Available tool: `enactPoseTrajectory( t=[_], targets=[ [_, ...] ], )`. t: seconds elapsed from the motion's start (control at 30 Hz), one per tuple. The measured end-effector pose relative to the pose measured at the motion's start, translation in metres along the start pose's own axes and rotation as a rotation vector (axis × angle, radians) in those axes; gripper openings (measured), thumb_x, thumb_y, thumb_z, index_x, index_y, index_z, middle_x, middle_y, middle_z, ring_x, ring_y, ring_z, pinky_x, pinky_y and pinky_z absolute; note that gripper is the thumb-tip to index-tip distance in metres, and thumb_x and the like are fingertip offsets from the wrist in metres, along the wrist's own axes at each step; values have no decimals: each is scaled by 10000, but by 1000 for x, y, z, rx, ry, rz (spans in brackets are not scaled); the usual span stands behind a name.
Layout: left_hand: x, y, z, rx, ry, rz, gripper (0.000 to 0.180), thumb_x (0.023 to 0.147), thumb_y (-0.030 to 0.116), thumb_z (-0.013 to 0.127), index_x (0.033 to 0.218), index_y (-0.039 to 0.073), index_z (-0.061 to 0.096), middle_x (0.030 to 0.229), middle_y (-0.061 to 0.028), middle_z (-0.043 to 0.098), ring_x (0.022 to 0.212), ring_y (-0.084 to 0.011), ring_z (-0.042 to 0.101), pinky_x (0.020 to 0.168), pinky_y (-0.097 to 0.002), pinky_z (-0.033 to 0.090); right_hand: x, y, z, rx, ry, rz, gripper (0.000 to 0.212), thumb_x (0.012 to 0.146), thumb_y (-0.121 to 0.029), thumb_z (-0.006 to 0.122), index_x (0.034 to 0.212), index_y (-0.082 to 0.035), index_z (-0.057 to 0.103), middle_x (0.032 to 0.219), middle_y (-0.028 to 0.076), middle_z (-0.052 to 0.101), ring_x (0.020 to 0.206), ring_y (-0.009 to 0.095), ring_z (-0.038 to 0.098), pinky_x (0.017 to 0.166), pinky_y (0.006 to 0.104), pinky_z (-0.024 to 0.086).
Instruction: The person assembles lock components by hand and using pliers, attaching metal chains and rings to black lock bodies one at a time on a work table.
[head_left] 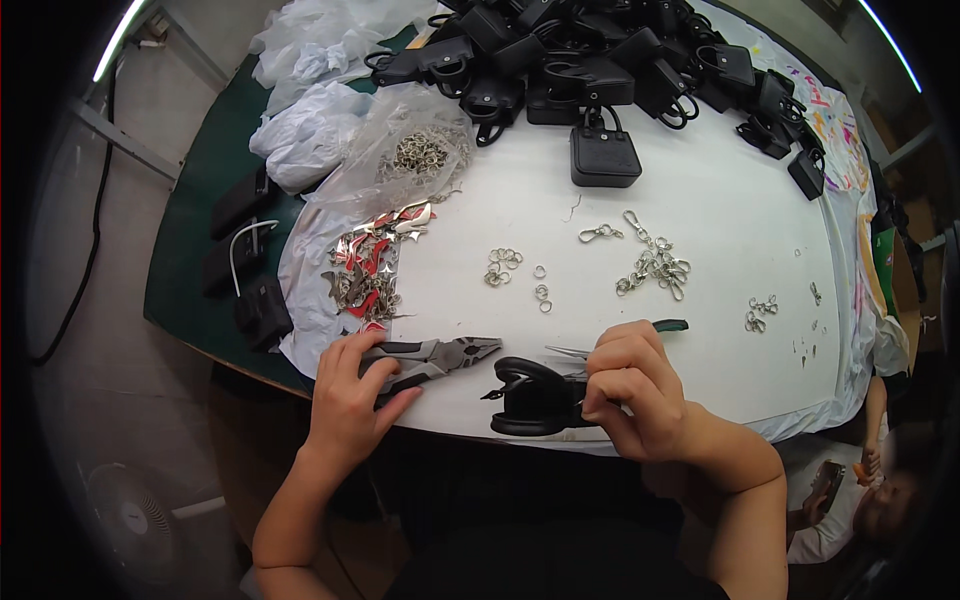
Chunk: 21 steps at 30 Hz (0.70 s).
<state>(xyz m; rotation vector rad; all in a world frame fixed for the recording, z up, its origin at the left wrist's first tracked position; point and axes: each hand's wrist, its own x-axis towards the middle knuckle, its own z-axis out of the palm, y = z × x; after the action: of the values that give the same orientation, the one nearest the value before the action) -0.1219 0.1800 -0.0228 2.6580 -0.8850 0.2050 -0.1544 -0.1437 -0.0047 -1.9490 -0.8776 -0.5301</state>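
My left hand (348, 395) is wrapped over the handles of grey-and-black pliers (445, 356), which lie on the table with the jaws toward the right. My right hand (640, 392) is closed, pinching a small black bag (540, 405) by its right side, above the table's near edge. The bag's black loop stands up toward the left. Behind it, thin-jawed pliers (568, 352) lie on the table, with a green handle end (670, 325) showing past my knuckles. What the fingertips of my right hand pinch is partly hidden.
Black mini bags (605, 158) pile up along the far side. Metal rings (498, 268), clasps (655, 268) and red-and-silver pieces (370, 265) lie on the white tabletop (480, 215). A plastic bag of rings (420, 150) and black devices (262, 310) are at left. Another person (840, 490) is at lower right.
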Motion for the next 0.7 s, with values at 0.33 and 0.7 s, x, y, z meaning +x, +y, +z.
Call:
enactPoseTrajectory(
  t=[0.33,0.7],
  targets=[
    [-16,-13,-26,-232,75,-143,263,762,200,689,875,-30,631,1085,-218,508,921,-360,526,800,-438,451,-2,-18,24,-23,-57,95,328,714,24,791,969,-26,590,962,102,583,864,290,565,734,378,475],
    [4,17,-72,45,-95,168,378,450,172,853,736,44,641,1141,-126,606,1012,-336,581,798,-465,457,-4,-21,46,-100,9,83,304,694,-21,818,908,-18,602,904,103,591,799,283,563,685,365,476]
  ],
)
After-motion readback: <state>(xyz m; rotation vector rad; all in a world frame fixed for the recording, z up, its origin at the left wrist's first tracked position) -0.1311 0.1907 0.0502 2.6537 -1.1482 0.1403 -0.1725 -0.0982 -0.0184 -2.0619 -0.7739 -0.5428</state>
